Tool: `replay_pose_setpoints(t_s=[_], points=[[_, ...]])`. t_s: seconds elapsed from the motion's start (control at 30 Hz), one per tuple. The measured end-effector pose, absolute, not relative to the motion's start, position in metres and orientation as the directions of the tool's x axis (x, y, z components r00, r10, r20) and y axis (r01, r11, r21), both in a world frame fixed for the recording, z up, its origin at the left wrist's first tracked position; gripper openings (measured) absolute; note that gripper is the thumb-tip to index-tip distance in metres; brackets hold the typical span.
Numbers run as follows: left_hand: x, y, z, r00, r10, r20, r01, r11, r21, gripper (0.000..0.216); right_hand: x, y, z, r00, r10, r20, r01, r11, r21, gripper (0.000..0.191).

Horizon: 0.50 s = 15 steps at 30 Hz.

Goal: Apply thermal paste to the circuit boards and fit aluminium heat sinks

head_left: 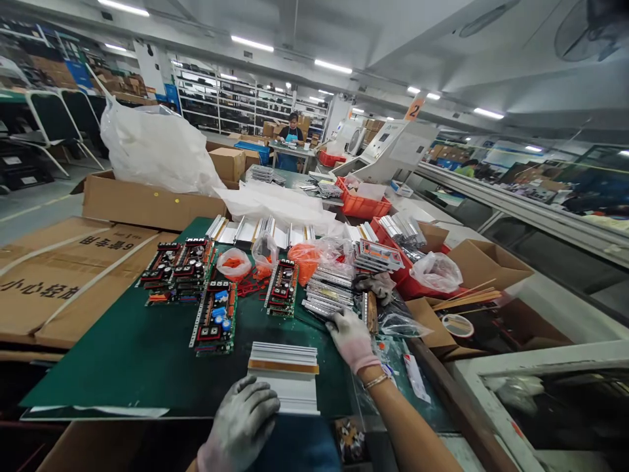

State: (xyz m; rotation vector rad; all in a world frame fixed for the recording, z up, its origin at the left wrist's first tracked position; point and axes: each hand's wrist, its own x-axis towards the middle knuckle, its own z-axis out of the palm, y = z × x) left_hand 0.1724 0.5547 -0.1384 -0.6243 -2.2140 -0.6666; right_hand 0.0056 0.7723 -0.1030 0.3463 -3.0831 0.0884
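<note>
In the head view my left hand (243, 418), in a pale, grey-smudged glove, lies at the near left corner of an aluminium profile (289, 390). Its fingers are loosely extended, and the thumb side touches or overlaps the profile. A brown-yellow strip (284, 367) runs across that profile. My right hand (351, 337), also gloved, reaches to the near end of a stack of silvery metal strips (330, 288). Its fingers close on the end of a metal strip (317, 309) at the bottom; the fingertips are partly hidden. Left of the stack stands a circuit board (282, 288).
More circuit boards (216, 321) stand on the green mat (132, 367). Behind them are bags of orange parts (304, 262) and a row of aluminium profiles (260, 231). Red bins (405, 282) and open cartons (491, 262) line the right. A person (291, 131) sits farther back.
</note>
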Motion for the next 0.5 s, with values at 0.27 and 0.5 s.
replay_pose_setpoints(t_s=[0.27, 0.5], points=[[0.174, 0.554, -0.142, -0.631, 0.228, 0.741, 0.601, 0.748, 0.282, 0.022, 0.005, 0.779, -0.107, -0.973, -0.199, 0.118, -0.211, 0.973, -0.098, 0.016], [0.177, 0.555, -0.130, -0.641, 0.235, 0.731, 0.593, 0.757, 0.276, 0.019, 0.007, 0.799, -0.103, -0.904, -0.252, 0.344, -0.309, 0.944, -0.119, 0.008]])
